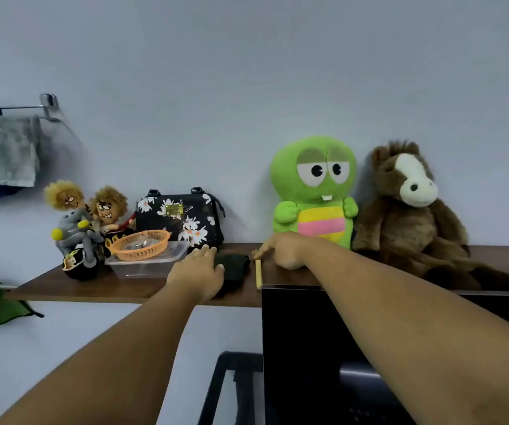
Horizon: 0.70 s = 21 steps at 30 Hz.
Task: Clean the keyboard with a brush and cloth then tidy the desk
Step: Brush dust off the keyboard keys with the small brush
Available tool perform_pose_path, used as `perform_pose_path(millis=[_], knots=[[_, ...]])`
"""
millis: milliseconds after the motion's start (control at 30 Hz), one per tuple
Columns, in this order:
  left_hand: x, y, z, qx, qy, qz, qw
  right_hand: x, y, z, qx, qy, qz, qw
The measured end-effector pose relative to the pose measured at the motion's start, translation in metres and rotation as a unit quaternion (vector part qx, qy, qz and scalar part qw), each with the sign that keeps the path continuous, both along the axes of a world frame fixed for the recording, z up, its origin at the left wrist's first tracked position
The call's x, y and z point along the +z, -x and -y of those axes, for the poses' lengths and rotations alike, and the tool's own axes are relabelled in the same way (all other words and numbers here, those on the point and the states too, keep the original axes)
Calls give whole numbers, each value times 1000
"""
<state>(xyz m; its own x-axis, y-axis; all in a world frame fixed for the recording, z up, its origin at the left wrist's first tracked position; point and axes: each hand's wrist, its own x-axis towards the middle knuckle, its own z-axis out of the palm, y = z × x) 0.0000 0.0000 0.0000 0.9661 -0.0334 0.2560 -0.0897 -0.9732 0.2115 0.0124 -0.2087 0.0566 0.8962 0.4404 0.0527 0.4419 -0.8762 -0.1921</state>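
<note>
Both forearms were bare, with no sleeve in view up to the frame's lower edge. The left grip point(199, 273) and right grip point(284, 251) carried no gloves, rings or watch (fingers partly hidden).

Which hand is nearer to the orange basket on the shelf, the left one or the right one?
The left. The left hand rests on a dark cloth just right of the orange basket. The right hand is farther right, by the green plush toy, touching a yellowish stick.

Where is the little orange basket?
The orange plastic basket sits on the clear plastic box, left on the wooden shelf, between the motorbike dolls and the flowery black bag.
</note>
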Motion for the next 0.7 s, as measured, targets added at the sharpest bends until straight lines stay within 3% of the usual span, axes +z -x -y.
perform_pose_path(millis=[233,467,700], knots=[[-16,-19,-12,-33,-77,-65,994,-18,-29,-23,10,106,-36,994],[-28,-27,-18,-43,-72,-97,992,-25,-46,-34,10,111,-40,993],[-23,-25,-19,-46,-62,-78,994,-21,-43,-33,6,75,38,996]])
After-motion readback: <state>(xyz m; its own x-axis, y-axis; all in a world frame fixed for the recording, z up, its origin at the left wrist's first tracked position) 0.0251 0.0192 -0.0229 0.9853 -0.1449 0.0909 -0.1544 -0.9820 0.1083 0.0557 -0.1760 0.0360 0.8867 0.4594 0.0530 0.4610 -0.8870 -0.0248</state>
